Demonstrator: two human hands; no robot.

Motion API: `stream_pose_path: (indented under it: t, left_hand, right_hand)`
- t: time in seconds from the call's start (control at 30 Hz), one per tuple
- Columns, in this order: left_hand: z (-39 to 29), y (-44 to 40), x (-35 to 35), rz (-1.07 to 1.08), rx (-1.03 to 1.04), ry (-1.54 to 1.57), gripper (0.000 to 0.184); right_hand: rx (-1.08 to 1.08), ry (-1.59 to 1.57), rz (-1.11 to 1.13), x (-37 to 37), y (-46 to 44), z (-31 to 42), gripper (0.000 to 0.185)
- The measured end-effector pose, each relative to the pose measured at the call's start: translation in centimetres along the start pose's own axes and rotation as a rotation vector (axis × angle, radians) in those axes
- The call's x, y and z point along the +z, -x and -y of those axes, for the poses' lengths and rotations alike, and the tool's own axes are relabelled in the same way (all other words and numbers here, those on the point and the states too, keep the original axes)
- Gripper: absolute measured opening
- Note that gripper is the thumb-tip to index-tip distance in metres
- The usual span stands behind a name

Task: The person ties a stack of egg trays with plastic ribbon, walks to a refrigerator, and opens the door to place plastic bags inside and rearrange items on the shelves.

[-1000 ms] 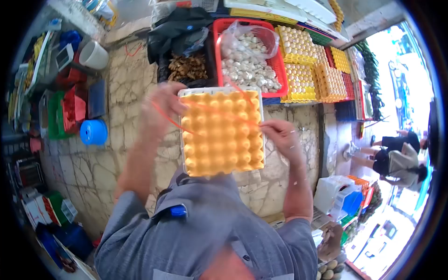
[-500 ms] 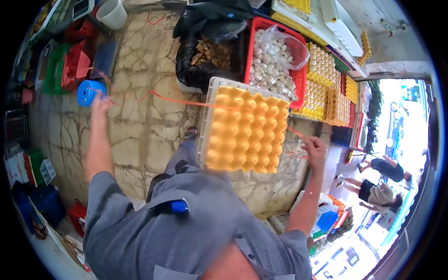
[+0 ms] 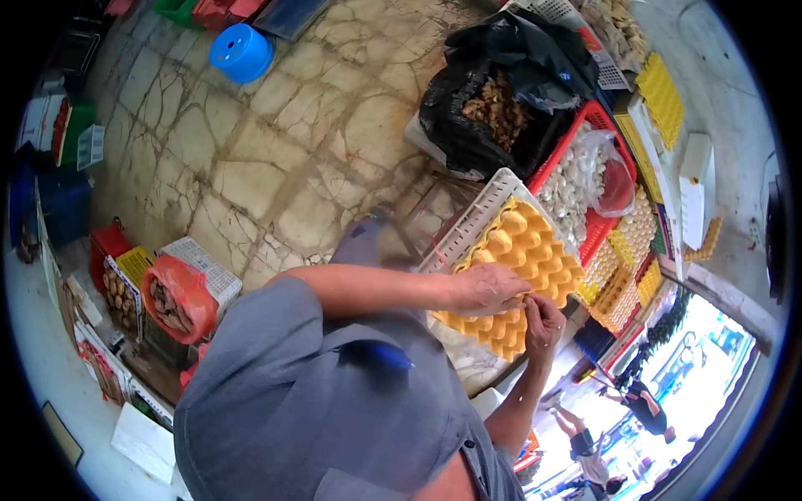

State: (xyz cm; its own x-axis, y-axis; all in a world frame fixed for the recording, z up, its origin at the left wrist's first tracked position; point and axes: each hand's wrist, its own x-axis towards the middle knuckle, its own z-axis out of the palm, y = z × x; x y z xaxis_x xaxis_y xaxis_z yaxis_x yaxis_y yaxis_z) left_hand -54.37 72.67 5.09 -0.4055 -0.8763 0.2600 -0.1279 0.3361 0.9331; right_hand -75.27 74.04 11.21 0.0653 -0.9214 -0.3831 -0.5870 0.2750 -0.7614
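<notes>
a yellow egg tray (image 3: pixel 528 240), bumpy and tilted in view, lies on a white slotted crate (image 3: pixel 478 215) in front of the person, whose side shows along the tray's upper-left edge. a short bit of red cord (image 3: pixel 439 254) shows at the crate's side, just above the left forearm. the left hand (image 3: pixel 491 288) reaches across the tray from the left, its fingers bent, and the right hand (image 3: pixel 545 322) comes up from below with fingers curled in close to the thumb. the two meet over the tray, fingertips together (whether either one grips anything there, i cannot tell; the spot is too small).

just beyond the crate, a red basket (image 3: pixel 598 236) holds white bulbs (image 3: pixel 558 196), with a clear plastic bag (image 3: pixel 603 163) partly over them. beside it, a black bag (image 3: pixel 451 113) is open around knobbly brown pieces (image 3: pixel 499 113). past the basket, pale eggs (image 3: pixel 639 227) sit in more trays.

farther out, on the cracked stone floor (image 3: pixel 259 185), stands a round blue tub (image 3: pixel 241 53). to the left, an orange-red bag (image 3: pixel 203 299) gapes around brownish lumps (image 3: pixel 169 307). two people (image 3: pixel 647 407) are near the bright doorway at lower right.
</notes>
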Motion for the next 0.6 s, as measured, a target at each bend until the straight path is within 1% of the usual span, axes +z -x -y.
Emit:
stream_pose_path:
  t: [0.03,0.1,0.13,0.2,0.23,0.27,0.33,0.4,0.43,0.47,0.5,0.57,0.6]
  left_hand:
    - [0.2,0.0,0.2,0.089,-0.087,0.031,0.021]
    - [0.7,0.2,-0.7,0.143,-0.124,0.055,0.021]
    - [1.2,0.2,-1.5,0.181,-0.134,0.065,0.022]
    - [2.2,-0.5,-2.1,0.209,-0.282,0.081,0.022]
    - [3.6,-0.8,-2.1,0.240,-0.295,-0.004,0.021]
    - [3.2,-2.5,-3.2,0.285,-0.321,-0.183,0.020]
    - [5.8,-3.8,-3.6,0.070,-0.223,-0.036,0.015]
    - [7.0,-6.7,-4.3,-0.069,-0.299,-0.103,0.018]
    - [7.5,-8.3,-4.6,-0.121,-0.303,-0.105,0.019]
    - [8.6,-9.7,-4.5,-0.135,-0.323,-0.096,0.021]
    - [8.9,-11.0,-4.3,-0.148,-0.324,-0.189,0.021]
    - [12.2,-12.6,-3.5,-0.134,-0.390,-0.295,0.024]
    - [13.2,-13.0,-3.0,-0.150,-0.498,-0.276,0.026]
  right_hand:
    - [0.011,0.019,0.026,-0.2,-0.3,0.2,0.013]
    - [0.052,0.051,0.058,-1.0,0.1,0.2,0.014]
    - [0.031,0.076,0.049,-1.5,0.1,-0.4,0.016]
    - [0.109,0.038,0.011,-3.3,-0.2,-2.5,0.017]
    - [0.152,0.022,-0.019,-4.5,-0.1,-3.6,0.017]
    - [0.173,-0.007,-0.043,-5.8,-0.4,-4.3,0.018]
    - [0.139,-0.052,-0.111,-8.8,-1.5,-6.2,0.020]
    - [0.122,-0.094,-0.152,-12.7,-3.6,-9.0,0.021]
    - [0.119,-0.102,-0.174,-14.4,-4.9,-10.0,0.021]
    - [0.143,-0.062,-0.214,-15.6,-6.4,-10.8,0.023]
    - [0.168,-0.024,-0.253,-16.8,-8.0,-11.6,0.025]
    - [0.148,-0.108,-0.283,-17.1,-11.3,-13.7,0.025]
    - [0.167,-0.096,-0.285,-17.0,-13.0,-15.4,0.026]
